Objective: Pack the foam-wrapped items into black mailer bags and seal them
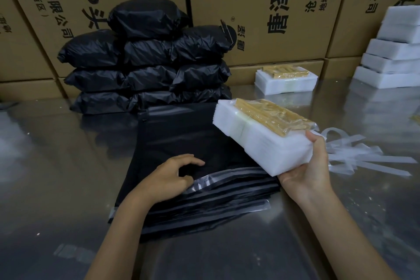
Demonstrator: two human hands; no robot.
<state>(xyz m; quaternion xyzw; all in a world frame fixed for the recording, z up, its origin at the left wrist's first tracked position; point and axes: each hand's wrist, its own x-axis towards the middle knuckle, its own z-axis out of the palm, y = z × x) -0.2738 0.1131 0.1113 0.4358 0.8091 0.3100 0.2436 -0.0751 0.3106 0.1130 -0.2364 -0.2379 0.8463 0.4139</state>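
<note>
Right hand (pixel 305 173) has its grip round the near end of a foam-wrapped item (pixel 261 134), holding it tilted in the air over the right side of the flat black mailer bags (pixel 181 143); a clear packet of yellowish sticks (pixel 272 117) sits on top of it. Left hand (pixel 168 177) pinches the shiny flap of the top bag in that pile, mid-worktop. Packed black bags (pixel 147 70) are stacked at the far edge against cardboard boxes (pixel 272 7). Another foam item (pixel 285 80) lies further back, more foam blocks (pixel 395 52) far right, and peeled clear strips (pixel 363 157) near the right edge of the steel worktop (pixel 56 154).
</note>
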